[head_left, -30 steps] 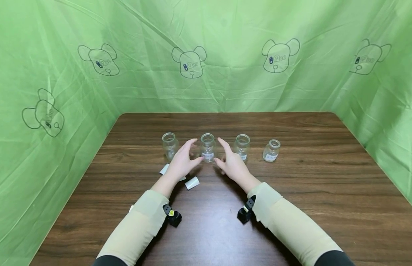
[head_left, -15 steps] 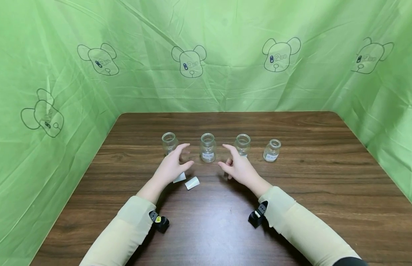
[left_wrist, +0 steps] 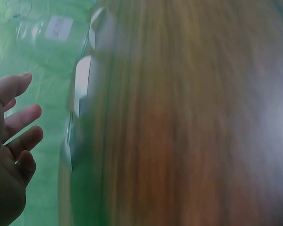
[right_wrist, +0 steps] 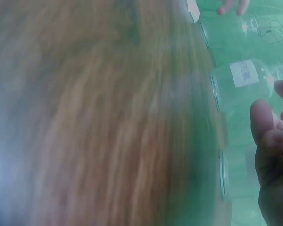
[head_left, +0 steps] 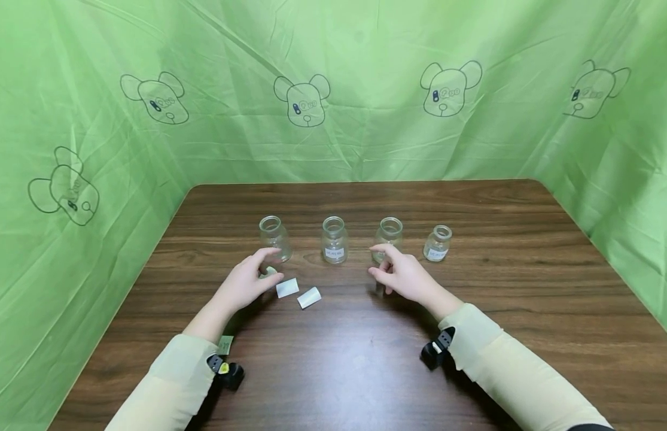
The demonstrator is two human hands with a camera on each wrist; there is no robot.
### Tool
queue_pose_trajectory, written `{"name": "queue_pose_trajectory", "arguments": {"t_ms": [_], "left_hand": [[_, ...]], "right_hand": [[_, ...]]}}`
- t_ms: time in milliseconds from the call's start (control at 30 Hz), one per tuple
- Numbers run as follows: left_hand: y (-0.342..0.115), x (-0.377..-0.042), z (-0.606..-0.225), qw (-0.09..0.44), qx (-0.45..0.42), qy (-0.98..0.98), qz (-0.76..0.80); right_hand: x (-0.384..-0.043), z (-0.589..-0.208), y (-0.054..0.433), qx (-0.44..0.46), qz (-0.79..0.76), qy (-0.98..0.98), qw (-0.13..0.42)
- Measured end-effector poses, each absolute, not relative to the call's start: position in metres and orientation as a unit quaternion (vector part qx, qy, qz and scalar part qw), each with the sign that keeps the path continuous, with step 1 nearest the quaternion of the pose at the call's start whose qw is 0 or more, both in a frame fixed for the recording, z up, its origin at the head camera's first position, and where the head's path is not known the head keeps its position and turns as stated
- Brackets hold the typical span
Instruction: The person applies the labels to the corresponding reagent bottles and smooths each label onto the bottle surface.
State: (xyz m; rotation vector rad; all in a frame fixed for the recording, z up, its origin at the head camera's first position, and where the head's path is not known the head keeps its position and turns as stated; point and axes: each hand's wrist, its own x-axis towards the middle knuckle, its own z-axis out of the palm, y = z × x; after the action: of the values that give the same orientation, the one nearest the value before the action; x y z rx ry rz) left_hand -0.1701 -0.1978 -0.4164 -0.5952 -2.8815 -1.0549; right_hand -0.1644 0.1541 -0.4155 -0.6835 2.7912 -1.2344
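In the head view, four clear glass jars stand upright in a row: a leftmost jar (head_left: 274,230), a second jar (head_left: 334,233) with a white label, a third jar (head_left: 391,233), and a small labelled jar (head_left: 437,244). My left hand (head_left: 241,284) hovers before the leftmost jar, thumb and fingers apart, holding nothing. My right hand (head_left: 408,276) is in front of the third jar and partly hides it; its fingers bend loosely around nothing. The left wrist view shows bare fingers (left_wrist: 26,115), and the right wrist view shows a labelled jar (right_wrist: 243,77) beyond the thumb.
Two white curled slips, a left slip (head_left: 287,288) and a right slip (head_left: 309,297), lie on the brown wooden table (head_left: 344,371). Another pale slip (head_left: 268,272) is partly behind the left hand, and one more (head_left: 225,345) lies beside the left sleeve. A green curtain (head_left: 355,149) surrounds the table.
Both hands have drawn apart from the second jar, the left going left and nearer, the right going right. More of the slips now shows. The jars stay in their places.
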Motion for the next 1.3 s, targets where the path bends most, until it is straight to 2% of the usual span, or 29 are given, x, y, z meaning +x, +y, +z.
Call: {"name": "queue_pose_trajectory", "arguments": {"t_ms": [300, 667, 833, 1100, 1300], "left_hand": [[-0.234, -0.163, -0.418, 0.002, -0.173, -0.929, -0.326], [-0.282, -0.147, -0.429, -0.036, -0.178, -0.926, -0.331], [-0.295, -0.141, -0.429, -0.065, -0.193, -0.92, -0.334], [-0.306, -0.127, -0.421, -0.14, -0.215, -0.91, -0.327], [-0.304, -0.121, -0.419, -0.155, -0.247, -0.905, -0.31]], "right_hand": [[-0.159, -0.413, 0.171, -0.221, -0.387, 0.895, 0.016], [-0.157, -0.413, 0.188, -0.211, -0.383, 0.899, 0.022], [-0.156, -0.414, 0.196, -0.194, -0.377, 0.905, 0.033], [-0.155, -0.415, 0.203, -0.194, -0.377, 0.905, 0.034], [-0.154, -0.415, 0.206, -0.19, -0.379, 0.905, 0.03]]}}
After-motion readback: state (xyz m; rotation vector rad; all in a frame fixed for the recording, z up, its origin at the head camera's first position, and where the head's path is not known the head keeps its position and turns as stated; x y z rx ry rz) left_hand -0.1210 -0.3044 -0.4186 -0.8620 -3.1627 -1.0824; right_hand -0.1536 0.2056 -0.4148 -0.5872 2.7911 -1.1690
